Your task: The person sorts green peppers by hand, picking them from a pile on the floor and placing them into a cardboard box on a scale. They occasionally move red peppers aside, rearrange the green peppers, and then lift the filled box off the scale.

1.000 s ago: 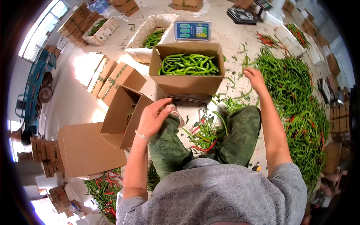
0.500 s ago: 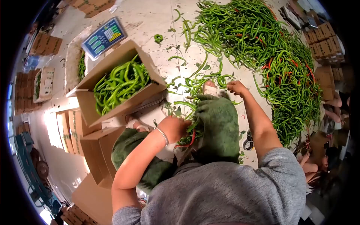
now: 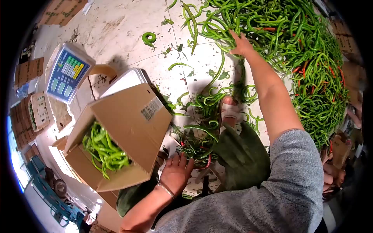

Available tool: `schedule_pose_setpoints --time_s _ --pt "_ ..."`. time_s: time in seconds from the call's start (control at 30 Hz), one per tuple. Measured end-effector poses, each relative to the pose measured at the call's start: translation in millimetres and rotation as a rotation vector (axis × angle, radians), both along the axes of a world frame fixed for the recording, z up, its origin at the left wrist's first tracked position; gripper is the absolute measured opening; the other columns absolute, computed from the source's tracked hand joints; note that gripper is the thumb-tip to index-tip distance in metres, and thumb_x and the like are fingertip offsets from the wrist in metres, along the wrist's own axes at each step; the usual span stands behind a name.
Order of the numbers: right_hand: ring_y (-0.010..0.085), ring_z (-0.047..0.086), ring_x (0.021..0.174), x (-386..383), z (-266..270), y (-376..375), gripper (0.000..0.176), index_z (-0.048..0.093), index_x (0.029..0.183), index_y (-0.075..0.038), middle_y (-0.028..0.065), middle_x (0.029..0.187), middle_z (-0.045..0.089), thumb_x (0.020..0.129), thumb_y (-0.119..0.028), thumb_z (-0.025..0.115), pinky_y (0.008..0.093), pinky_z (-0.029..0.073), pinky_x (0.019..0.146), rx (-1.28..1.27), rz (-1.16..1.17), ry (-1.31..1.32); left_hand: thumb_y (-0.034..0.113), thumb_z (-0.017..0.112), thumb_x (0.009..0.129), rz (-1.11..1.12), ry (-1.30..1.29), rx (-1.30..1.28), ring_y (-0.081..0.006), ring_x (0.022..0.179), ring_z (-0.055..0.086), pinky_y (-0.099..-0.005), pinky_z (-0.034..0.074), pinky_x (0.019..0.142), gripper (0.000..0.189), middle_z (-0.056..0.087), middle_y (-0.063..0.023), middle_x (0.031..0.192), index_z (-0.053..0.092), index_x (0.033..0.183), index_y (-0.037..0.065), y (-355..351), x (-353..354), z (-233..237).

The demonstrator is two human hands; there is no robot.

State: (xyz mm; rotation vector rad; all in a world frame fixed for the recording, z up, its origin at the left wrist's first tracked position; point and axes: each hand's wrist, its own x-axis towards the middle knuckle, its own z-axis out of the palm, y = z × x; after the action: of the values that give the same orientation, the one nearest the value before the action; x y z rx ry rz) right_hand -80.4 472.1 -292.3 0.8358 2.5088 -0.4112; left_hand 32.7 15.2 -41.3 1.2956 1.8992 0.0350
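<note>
My right hand [image 3: 241, 46] reaches to the near left edge of the large pile of green peppers [image 3: 268, 35], its fingers spread and nothing seen in them. Low in the view, my left hand [image 3: 176, 173] is open, palm down, with fingers extended beside a small heap of thin dark green and red peppers [image 3: 194, 149]. An open cardboard box [image 3: 132, 116], partly filled with green peppers [image 3: 105, 149], stands left of that hand. Loose curved peppers [image 3: 210, 101] lie on the floor around my sandalled foot [image 3: 229, 110].
A scale display [image 3: 68, 73] stands behind the box, with the scale's metal platform [image 3: 126, 79] beside it. A single coiled pepper [image 3: 149, 39] lies on the tiled floor. Stacked cartons [image 3: 23, 120] and a teal cart [image 3: 50, 194] are at far left. Another person's arm [image 3: 334, 174] shows at right.
My right arm has stretched forward to the big pile. My left hand has moved slightly down and its fingers have opened out. The view has shifted, and the box appears larger and turned.
</note>
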Motion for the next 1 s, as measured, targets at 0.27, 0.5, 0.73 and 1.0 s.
schedule_pose_setpoints --time_s 0.27,0.5,0.73,1.0 --pt "0.0399 0.046 0.106 34 -40 -59 0.065 0.045 0.129 -0.026 0.0219 0.115 0.043 0.072 0.002 0.055 0.0449 0.045 0.087 0.128 -0.036 0.335 0.021 0.067 0.076 0.085 -0.146 -0.069 -0.0321 0.116 0.047 -0.0421 0.038 0.096 0.058 0.051 -0.0124 0.124 0.045 0.129 0.009 27 -23 0" --pt "0.0419 0.049 0.111 121 -32 -109 0.064 0.046 0.132 -0.027 0.027 0.132 0.038 0.076 0.005 0.051 0.0428 0.046 0.088 -0.133 0.069 0.47 0.02 0.067 0.076 0.069 -0.084 -0.058 -0.0322 0.117 0.048 -0.043 0.037 0.096 0.058 0.052 -0.0117 0.125 0.045 0.128 0.009 36 -27 6" --pt "0.0275 0.061 0.081 119 -25 -66 0.029 0.055 0.109 -0.006 0.0151 0.091 0.062 0.081 -0.006 0.056 0.033 0.047 0.076 -0.213 -0.517 0.951 0.019 0.07 0.073 0.062 -0.104 -0.037 -0.0316 0.115 0.048 -0.042 0.038 0.094 0.059 0.052 -0.0109 0.126 0.047 0.126 0.01 32 -19 9" --pt "0.0243 0.063 0.084 13 -79 20 0.044 0.057 0.106 0.001 0.0145 0.094 0.066 0.073 -0.026 0.071 0.0359 0.047 0.075 -0.519 -0.961 0.752 0.022 0.07 0.073 0.04 -0.059 -0.076 -0.0322 0.117 0.049 -0.044 0.037 0.097 0.063 0.052 -0.0122 0.128 0.046 0.13 0.011 19 -3 5"
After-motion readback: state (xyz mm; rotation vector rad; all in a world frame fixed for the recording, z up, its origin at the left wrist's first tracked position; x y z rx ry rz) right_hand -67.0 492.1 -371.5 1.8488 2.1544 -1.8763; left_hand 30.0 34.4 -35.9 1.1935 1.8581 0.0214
